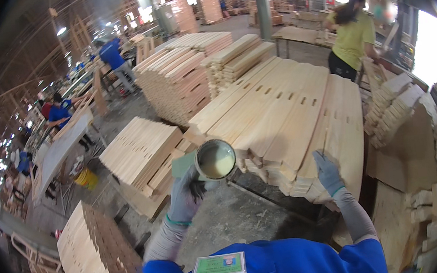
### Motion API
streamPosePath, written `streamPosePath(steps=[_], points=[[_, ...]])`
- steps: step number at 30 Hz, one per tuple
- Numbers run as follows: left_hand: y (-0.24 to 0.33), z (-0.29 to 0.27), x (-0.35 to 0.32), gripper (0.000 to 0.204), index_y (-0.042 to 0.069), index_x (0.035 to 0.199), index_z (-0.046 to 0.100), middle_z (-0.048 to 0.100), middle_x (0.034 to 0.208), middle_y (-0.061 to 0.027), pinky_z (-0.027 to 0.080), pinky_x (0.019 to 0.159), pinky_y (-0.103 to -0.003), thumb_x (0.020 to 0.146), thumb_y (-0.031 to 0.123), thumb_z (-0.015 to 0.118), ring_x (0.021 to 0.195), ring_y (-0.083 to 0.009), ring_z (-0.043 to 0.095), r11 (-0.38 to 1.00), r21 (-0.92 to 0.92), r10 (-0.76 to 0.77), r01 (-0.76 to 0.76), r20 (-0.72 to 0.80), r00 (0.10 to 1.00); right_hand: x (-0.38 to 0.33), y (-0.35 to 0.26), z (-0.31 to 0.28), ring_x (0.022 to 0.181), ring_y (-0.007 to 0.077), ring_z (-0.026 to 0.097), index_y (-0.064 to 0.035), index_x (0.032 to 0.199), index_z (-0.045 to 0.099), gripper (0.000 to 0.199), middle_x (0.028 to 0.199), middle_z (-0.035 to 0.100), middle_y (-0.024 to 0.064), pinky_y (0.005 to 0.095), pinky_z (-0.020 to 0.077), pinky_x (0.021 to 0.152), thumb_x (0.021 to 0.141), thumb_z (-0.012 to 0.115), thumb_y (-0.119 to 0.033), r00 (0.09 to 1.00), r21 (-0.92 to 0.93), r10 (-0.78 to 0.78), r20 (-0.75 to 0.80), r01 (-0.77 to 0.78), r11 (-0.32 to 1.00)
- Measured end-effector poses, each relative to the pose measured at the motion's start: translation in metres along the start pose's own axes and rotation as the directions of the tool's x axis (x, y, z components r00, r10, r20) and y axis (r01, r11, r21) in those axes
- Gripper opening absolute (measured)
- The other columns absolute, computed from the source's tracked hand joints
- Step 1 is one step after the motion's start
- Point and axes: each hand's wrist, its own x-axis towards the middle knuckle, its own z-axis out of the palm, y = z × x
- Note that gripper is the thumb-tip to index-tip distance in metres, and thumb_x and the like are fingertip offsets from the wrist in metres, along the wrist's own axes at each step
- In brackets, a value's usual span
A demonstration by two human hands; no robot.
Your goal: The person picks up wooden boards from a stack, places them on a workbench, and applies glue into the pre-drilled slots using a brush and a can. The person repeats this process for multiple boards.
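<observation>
My left hand (185, 196), in a grey glove with dark smears, grips a round can (215, 159) by its side. Its mouth faces me and a cream-coloured paste or liquid shows inside. A flat green patch (182, 164) sits beside the can; whether it belongs to it I cannot tell. On the right, my gloved right hand (329, 174) rests over a pale wooden board (342, 123), fingers drawn together. Something thin and dark seems to poke out at the fingertips, too small to name. The boards under it lie side by side in a stack, several with short slots.
More slotted boards are stacked on a low pallet (139, 145) and at the lower left (90, 256). A tall lumber stack (180, 76) rises beyond. A person in a yellow-green shirt (354, 31) stands at the far right. Other people in blue work at left, near a yellow bucket (86, 178).
</observation>
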Motion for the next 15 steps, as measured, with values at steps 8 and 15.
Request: streamPosePath(steps=[8,15], points=[[-0.068,-0.002,-0.021,0.034,-0.005,0.123,0.048,0.057,0.114,-0.0115,0.053,0.075,-0.026,0.093,0.009,0.049,0.094,-0.0179,0.061,0.885,0.454,0.170,-0.106,-0.103,0.980,-0.004,0.004,-0.002,0.102,0.0327,0.059,-0.0117,0.126,0.049,0.044,0.119,0.057,0.0172,0.0406,0.0493,0.084,0.083,0.047,-0.003,0.992,-0.079,0.124,0.034,-0.121,0.990],[-0.068,0.018,-0.027,0.034,-0.004,0.125,0.049,0.058,0.114,-0.0128,0.052,0.071,-0.022,0.092,0.000,0.045,0.072,-0.0078,0.057,0.976,0.165,0.176,-0.143,-0.208,0.962,0.001,-0.014,-0.005,0.096,0.0314,0.061,-0.0129,0.123,0.050,0.043,0.120,0.057,0.0143,0.0408,0.0497,0.082,0.082,0.042,-0.001,0.961,-0.121,0.261,0.089,-0.250,0.961]])
